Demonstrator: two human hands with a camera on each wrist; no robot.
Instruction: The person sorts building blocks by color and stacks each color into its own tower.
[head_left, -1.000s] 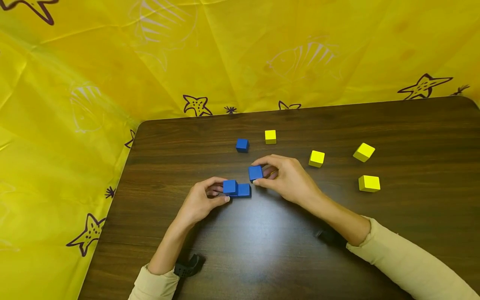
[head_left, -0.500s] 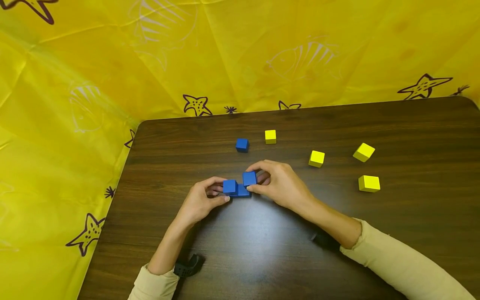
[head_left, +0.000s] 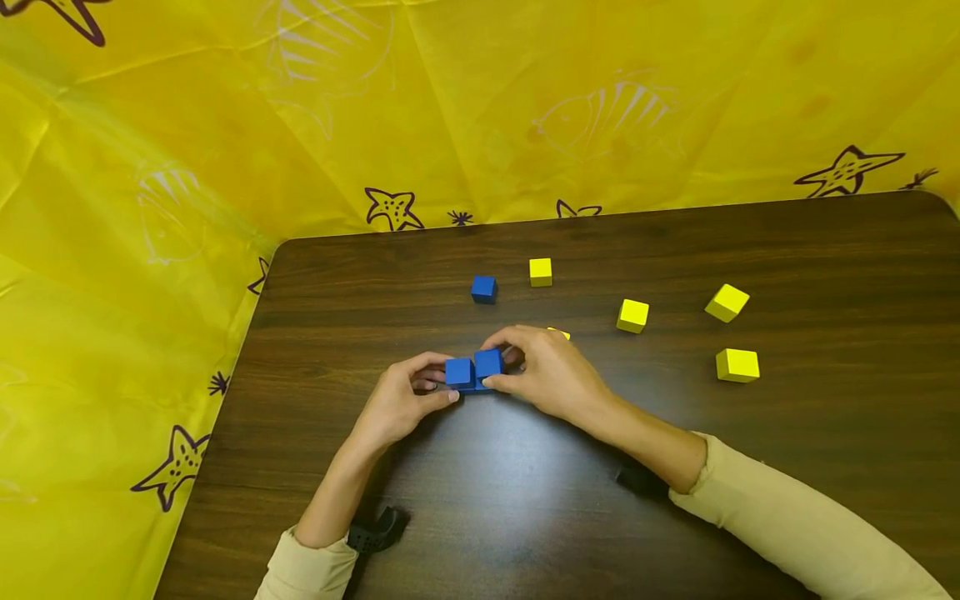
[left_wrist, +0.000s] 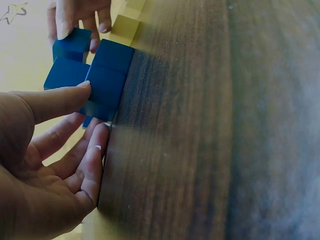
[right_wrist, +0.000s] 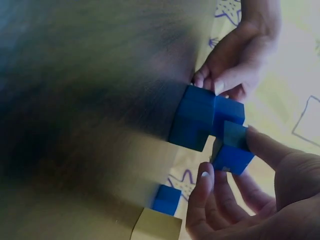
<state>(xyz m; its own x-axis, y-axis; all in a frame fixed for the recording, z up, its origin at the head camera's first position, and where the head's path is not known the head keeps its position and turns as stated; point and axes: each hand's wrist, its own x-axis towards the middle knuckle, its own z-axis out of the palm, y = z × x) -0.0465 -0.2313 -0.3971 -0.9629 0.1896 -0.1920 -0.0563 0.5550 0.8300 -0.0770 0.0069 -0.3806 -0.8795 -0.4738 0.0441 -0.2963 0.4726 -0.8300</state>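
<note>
Two blue cubes stand side by side on the table as a bottom row. On the left one sits an upper blue cube. My left hand holds this left end between thumb and fingers, the thumb lying across the cubes in the left wrist view. My right hand pinches another blue cube between thumb and fingertips. That cube is above the right end of the row, slightly tilted, with a gap below it in the right wrist view. A separate blue cube lies farther back.
Several yellow cubes lie around: one at the back, others to the right, such as the yellow cube. Another yellow cube is mostly hidden behind my right hand. A yellow patterned cloth hangs beyond the dark wooden table.
My right hand has moved left and slightly nearer, bringing its blue cube over the right end of the row. A yellow cube's edge has come into view behind it. The left hand stays put.
</note>
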